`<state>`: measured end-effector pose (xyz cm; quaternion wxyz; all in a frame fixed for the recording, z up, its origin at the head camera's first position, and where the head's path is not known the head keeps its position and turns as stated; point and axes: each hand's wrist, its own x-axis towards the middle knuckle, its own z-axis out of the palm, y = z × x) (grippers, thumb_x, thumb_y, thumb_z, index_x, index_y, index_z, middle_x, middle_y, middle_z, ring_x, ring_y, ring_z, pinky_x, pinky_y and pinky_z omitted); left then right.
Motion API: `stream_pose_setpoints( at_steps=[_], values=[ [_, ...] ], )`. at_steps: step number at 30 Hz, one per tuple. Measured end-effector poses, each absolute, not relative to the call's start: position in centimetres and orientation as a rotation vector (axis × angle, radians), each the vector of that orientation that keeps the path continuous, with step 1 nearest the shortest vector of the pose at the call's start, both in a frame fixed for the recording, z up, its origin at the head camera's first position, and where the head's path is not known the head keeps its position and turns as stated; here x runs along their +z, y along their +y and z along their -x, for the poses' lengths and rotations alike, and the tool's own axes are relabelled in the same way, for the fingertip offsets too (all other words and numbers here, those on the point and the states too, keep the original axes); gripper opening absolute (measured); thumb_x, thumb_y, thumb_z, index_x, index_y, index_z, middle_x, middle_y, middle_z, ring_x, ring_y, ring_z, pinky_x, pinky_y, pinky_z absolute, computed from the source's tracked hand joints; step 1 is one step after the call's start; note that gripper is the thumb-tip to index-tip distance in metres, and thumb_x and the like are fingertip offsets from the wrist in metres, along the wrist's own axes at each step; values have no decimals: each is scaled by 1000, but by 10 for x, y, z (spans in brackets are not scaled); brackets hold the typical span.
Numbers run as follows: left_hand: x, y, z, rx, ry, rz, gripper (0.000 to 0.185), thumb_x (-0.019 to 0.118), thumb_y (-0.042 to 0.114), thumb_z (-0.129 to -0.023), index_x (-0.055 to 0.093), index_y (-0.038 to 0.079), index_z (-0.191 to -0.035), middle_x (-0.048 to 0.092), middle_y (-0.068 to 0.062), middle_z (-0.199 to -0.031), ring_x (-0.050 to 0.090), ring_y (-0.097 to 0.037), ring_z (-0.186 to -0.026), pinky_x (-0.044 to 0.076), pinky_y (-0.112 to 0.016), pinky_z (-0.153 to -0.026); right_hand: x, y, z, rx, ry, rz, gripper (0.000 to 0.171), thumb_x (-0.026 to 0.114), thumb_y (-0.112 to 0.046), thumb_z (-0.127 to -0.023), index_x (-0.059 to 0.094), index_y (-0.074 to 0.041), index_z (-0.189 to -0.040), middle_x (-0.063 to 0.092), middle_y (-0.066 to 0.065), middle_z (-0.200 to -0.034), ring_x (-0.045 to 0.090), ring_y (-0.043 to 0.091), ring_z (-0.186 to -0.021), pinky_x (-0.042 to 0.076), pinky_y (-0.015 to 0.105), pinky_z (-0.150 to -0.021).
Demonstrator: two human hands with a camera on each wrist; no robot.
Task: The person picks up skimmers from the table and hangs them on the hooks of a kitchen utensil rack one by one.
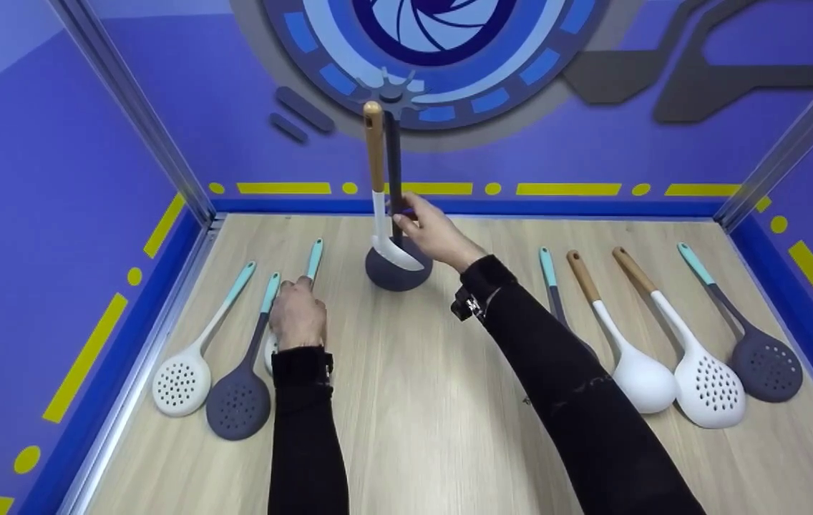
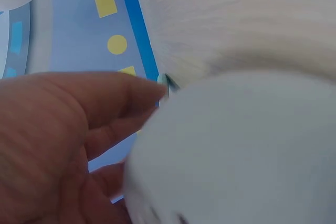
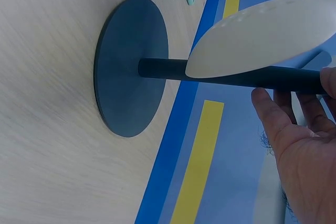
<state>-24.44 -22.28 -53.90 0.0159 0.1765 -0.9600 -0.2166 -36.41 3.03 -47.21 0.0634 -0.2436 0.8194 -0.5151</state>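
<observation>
A dark utensil stand [image 1: 393, 154] rises at the back middle, with a round base [image 3: 131, 66] and a hooked top [image 1: 391, 91]. From it hangs a white perforated skimmer [image 1: 399, 255], its wooden handle upward. My right hand [image 1: 439, 232] holds the stand's pole between thumb and fingers, right of the skimmer. At left, my left hand [image 1: 298, 318] grips a white-headed utensil whose teal handle [image 1: 315, 256] sticks out past the fingers. Its white head [image 2: 236, 145] fills much of the left wrist view, blurred; its exact kind is hard to tell.
Left lie a white skimmer [image 1: 182, 383] and a dark skimmer [image 1: 238, 404]. Right lie a white ladle [image 1: 644, 379], a white perforated turner [image 1: 709, 386], a dark perforated turner [image 1: 766, 365] and a teal-handled utensil [image 1: 549, 268] partly behind my right arm. Blue walls enclose the wooden table [image 1: 406, 400].
</observation>
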Motion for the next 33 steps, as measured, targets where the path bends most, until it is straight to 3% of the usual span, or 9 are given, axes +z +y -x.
stream_pose_setpoints(
  at_steps=[6, 17, 24, 33],
  values=[
    [-540, -226, 246, -711, -2987, -520, 54, 57, -9, -110, 66, 1, -163, 72, -34, -146, 76, -53, -135, 67, -66, -109, -472, 30, 363, -1542, 2480, 726, 38, 53, -10, -124, 60, 2, -159, 68, 25, -161, 67, 42, -155, 56, 52, -132],
    [-533, -222, 245, -732, -2961, -502, 58, 59, -12, -109, 64, 2, -165, 70, -33, -152, 75, -52, -138, 66, -65, -112, -471, 30, 362, -1542, 2478, 729, 37, 53, -10, -124, 61, 2, -158, 68, 25, -161, 67, 42, -155, 55, 52, -133],
    [-528, -217, 244, -774, -2821, -442, 56, 57, -16, -107, 68, 0, -160, 72, -33, -148, 76, -54, -135, 66, -67, -109, -472, 31, 362, -1550, 2478, 731, 36, 54, -10, -124, 62, 2, -156, 69, 25, -158, 68, 41, -152, 61, 53, -126],
    [-519, -214, 245, -826, -2630, -341, 45, 53, -9, -116, 73, 1, -155, 75, -31, -145, 77, -55, -129, 67, -68, -104, -471, 31, 362, -1556, 2475, 723, 35, 55, -11, -124, 62, 0, -156, 68, 25, -159, 68, 42, -153, 62, 53, -125]
  ],
)
